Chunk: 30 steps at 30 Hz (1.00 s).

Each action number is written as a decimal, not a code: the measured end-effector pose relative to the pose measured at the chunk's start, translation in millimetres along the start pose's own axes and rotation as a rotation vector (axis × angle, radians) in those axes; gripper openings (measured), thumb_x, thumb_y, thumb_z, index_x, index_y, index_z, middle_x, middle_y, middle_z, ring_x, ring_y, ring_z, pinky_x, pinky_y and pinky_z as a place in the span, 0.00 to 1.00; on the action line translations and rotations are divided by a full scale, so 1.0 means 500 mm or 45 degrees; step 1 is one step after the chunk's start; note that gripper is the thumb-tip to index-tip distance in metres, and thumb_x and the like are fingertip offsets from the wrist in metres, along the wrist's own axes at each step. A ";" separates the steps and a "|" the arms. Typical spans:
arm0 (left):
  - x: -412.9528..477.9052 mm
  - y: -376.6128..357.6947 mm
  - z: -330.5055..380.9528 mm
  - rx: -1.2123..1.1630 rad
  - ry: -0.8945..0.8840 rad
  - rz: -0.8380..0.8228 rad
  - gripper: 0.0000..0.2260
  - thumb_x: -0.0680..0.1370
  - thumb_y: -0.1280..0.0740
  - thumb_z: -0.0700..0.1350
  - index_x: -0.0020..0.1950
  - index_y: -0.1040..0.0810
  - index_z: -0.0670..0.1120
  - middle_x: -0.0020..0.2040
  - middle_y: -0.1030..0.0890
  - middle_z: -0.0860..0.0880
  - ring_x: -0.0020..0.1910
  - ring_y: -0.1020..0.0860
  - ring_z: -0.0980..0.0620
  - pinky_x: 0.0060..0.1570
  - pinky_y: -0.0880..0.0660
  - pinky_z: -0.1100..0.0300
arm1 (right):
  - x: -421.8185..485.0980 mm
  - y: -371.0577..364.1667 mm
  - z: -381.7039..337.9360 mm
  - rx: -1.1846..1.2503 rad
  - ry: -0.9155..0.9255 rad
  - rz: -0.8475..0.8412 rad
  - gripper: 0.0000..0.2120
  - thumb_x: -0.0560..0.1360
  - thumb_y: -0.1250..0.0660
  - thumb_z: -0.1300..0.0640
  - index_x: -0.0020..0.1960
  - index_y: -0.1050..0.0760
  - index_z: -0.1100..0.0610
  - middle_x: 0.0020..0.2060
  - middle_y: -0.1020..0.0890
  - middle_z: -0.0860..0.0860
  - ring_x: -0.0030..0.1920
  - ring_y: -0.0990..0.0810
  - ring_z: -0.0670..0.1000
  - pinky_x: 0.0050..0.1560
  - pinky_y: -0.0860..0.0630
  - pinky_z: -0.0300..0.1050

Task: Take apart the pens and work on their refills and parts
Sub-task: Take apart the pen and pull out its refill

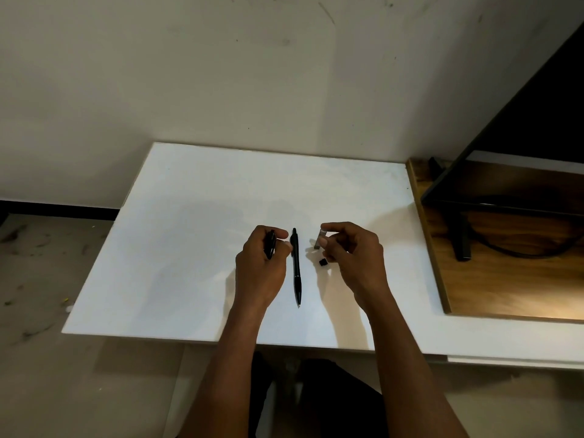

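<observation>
A black pen (296, 267) is laid flat near the middle of the white tabletop (189, 248), its tip turned toward the near edge. Just to its left, a second black pen body (270, 245) is gripped in the curled fingers of the left hand (259, 263). To its right, a small grey piece (319, 240) is pinched between the thumb and fingertips of the right hand (354, 257). A small black part (322, 262) is seen lying on the tabletop just beneath those fingers

Pen (296, 267) lies on the surface (189, 248); left of it, left grip (259, 270) holds a barrel (270, 245); right of it, right grip (357, 256) pinches a short piece (319, 240); small part (322, 262) lies between.
</observation>
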<state>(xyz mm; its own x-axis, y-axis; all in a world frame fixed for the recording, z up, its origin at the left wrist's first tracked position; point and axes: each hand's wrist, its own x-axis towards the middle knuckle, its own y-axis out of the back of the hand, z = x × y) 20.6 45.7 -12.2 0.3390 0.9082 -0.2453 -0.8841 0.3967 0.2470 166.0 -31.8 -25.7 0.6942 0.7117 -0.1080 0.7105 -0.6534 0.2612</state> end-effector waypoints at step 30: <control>-0.004 0.039 0.015 -0.179 -0.120 -0.381 0.12 0.81 0.36 0.37 0.59 0.15 0.46 0.46 0.13 0.45 0.35 0.21 0.52 0.31 0.29 0.71 | -0.021 -0.032 -0.092 0.635 0.212 0.212 0.07 0.79 0.31 0.64 0.55 0.17 0.58 0.43 0.13 0.50 0.43 0.14 0.52 0.49 0.17 0.45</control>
<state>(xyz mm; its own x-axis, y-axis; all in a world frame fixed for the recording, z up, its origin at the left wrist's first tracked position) 5.4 52.7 0.0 0.6126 0.7652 -0.1982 -0.7743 0.6313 0.0441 142.2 -16.9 15.6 0.8031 0.5928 0.0598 0.5891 -0.7750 -0.2288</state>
